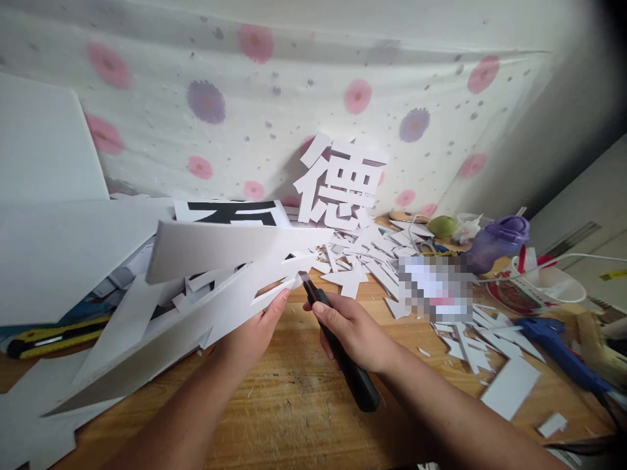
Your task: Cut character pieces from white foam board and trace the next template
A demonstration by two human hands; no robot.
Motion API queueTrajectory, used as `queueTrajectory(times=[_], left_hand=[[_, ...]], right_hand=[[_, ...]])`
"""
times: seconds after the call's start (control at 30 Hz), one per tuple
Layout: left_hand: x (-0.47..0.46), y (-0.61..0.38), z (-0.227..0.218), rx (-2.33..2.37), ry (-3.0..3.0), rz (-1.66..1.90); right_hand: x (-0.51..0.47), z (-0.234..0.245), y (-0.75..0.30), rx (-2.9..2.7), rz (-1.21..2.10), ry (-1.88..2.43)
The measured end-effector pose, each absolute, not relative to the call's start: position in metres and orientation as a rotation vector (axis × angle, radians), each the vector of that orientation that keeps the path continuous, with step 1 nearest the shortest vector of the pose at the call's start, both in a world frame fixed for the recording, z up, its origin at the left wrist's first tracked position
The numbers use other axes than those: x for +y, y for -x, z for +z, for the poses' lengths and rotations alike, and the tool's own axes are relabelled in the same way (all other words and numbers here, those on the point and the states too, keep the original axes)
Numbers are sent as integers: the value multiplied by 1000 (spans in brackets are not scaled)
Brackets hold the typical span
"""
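Your left hand [255, 333] is closed on the board [196, 326], thumb on top and fingers under its near edge, holding it up off the table [294, 398]. The board is a long white piece. Its axis runs from low on your left up to the right, and its notched end sits just past your fingertips.

Your right hand [355, 333] is wrapped round the knife [361, 386], a firm full grip on the black handle. The handle's butt points back at you and the blade end points up and to the left. The tip sits right beside the board's notched end. I can't tell whether it touches.

So the board lies to the left of the blade, and the two long axes meet at an angle near that tip. Both hands are close together, and the left is the one on the board.

Behind them, white scraps [377, 264] litter the table, and a cut-out character [340, 186] leans on the flowered cloth [206, 104]. A yellow cutter [53, 339] lies far left, under the sheets. A purple bottle [497, 241] and a blue tool [558, 346] sit off to the right.
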State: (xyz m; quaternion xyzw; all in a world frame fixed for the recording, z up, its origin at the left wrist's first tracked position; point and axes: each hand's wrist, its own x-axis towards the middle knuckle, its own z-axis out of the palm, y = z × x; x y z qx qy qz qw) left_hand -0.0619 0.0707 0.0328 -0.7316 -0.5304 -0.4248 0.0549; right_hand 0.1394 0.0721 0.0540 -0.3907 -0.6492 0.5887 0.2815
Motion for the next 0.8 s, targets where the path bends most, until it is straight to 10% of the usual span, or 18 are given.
queueTrajectory(times=[0.8], left_hand=[[73,63,23,-1711,2163,-1167]], right_hand=[[74,54,-140,-1604,1786,1085]])
